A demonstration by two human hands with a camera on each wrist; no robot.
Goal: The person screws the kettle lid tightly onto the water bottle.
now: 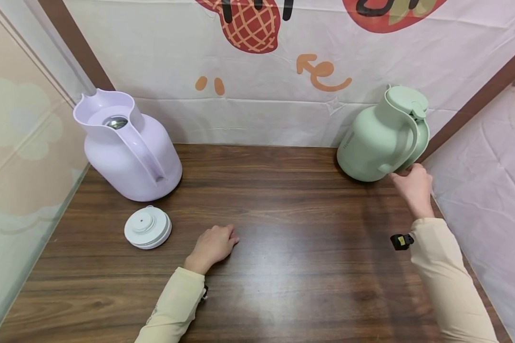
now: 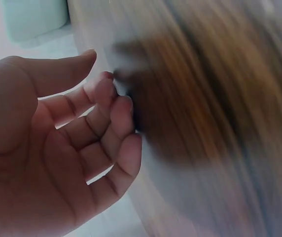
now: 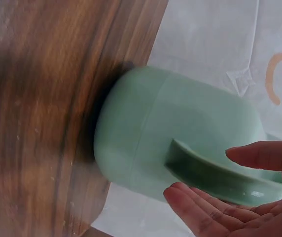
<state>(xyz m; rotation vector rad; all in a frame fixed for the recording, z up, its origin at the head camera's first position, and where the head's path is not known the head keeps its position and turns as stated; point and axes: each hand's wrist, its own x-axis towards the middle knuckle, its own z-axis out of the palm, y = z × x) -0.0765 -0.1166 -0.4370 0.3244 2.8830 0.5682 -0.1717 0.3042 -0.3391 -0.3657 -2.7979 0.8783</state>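
Observation:
A light green thermos jug point(image 1: 365, 138) stands at the back right with its lid on. My right hand point(image 1: 413, 186) is at its handle point(image 3: 215, 177); in the right wrist view the thumb lies to one side of the handle and the extended fingers to the other, not closed round it. My left hand point(image 1: 214, 245) is low over the middle of the table, empty, its fingers loosely bent. Left of it lies a round white stopper point(image 1: 148, 227). Behind the stopper a lilac thermos jug point(image 1: 133, 152) stands with its top uncovered, showing a shiny metal part in its mouth.
The brown wood-grain table point(image 1: 274, 209) reaches back to a printed cloth wall point(image 1: 163, 57). Cloth side walls stand close along the left and right table edges, the right one point(image 1: 485, 181) near my right arm.

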